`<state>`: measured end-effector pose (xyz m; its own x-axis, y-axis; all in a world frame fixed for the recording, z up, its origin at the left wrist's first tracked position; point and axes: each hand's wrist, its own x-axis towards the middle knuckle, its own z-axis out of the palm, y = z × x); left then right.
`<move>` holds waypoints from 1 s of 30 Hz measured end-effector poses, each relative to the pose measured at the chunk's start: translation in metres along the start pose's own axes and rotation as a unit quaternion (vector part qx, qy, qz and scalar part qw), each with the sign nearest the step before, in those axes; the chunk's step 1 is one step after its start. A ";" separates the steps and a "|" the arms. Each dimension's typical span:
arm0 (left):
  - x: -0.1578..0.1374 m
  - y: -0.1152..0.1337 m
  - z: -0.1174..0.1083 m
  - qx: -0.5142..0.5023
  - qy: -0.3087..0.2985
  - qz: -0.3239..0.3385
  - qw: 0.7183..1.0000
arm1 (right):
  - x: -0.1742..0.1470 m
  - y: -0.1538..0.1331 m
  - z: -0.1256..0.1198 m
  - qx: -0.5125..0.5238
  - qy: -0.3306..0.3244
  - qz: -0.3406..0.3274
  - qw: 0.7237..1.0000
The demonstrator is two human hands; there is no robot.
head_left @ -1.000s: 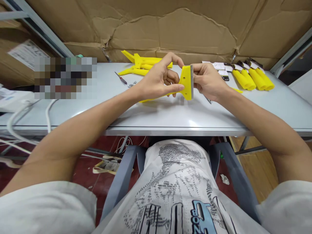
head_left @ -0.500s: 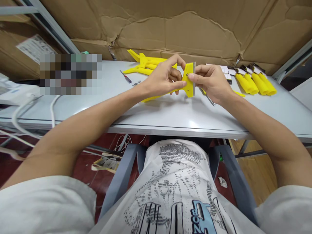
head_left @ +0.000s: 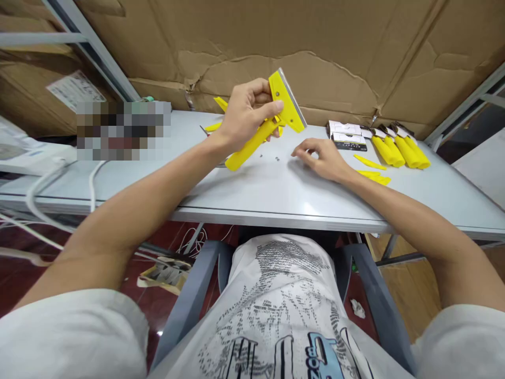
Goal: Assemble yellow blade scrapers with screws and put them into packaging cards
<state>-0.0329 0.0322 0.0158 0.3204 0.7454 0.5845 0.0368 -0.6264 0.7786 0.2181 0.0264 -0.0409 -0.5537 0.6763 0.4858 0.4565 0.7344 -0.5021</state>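
My left hand (head_left: pixel 245 113) is closed around a yellow scraper (head_left: pixel 287 107), lifted above the table and tilted. A metal blade runs along the edge of its head, and two small screw spots show on its face. On the tabletop to the right rests my right hand (head_left: pixel 325 159), thumb and fingertips curled together in a pinch. Whether anything small sits between those fingertips is hidden. Just left of them lie small screws (head_left: pixel 277 158). More yellow scraper parts (head_left: pixel 213 127) lie behind my left hand, which partly covers them.
Several yellow-handled scrapers (head_left: pixel 400 150) lie at the right. Beside them are small white-and-black boxes (head_left: pixel 347 138) and loose yellow strips (head_left: pixel 370 162). A cardboard sheet (head_left: pixel 252 31) stands behind the table (head_left: pixel 252 202). White cables (head_left: pixel 92 184) hang over the left edge.
My right hand has let go of the scraper head and come down to the table. My left hand has raised the scraper, turning its head.
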 end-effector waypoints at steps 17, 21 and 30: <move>0.002 -0.014 0.000 0.099 0.010 -0.080 0.992 | -0.007 -0.012 0.003 -0.152 -0.113 -0.129 0.973; 0.005 -0.026 -0.003 0.130 -0.035 -0.084 0.987 | -0.007 -0.012 0.008 -0.096 -0.116 -0.154 0.976; 0.000 -0.025 0.003 0.102 -0.046 -0.089 0.990 | -0.005 -0.018 -0.009 -0.073 0.095 -0.186 0.975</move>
<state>-0.0307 0.0468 -0.0044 0.3763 0.8299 0.4119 0.2872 -0.5272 0.7998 0.2191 0.0103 -0.0278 -0.5673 0.3502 0.7454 0.3514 0.9215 -0.1655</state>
